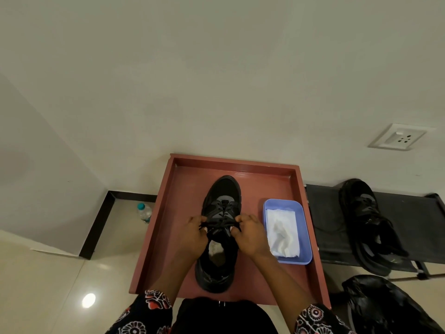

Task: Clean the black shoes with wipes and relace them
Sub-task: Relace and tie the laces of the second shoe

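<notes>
A plastic water bottle (144, 212) stands on the floor by the wall, left of the reddish tabletop (173, 227), which has a raised rim. On the tabletop a black shoe (220, 237) lies with its toe pointing away from the person. The left hand (195, 233) is closed on one end of the black lace (220, 222) at the shoe's left side; the right hand (248, 233) pinches the other end at its right side, the lace running across the tongue between them. Just right of the shoe sits a blue tray (304, 227) holding white wipes (283, 233). Farther right, the second black shoe (368, 220) rests on a dark rack (322, 220), with a black plastic bag (385, 307) below.
</notes>
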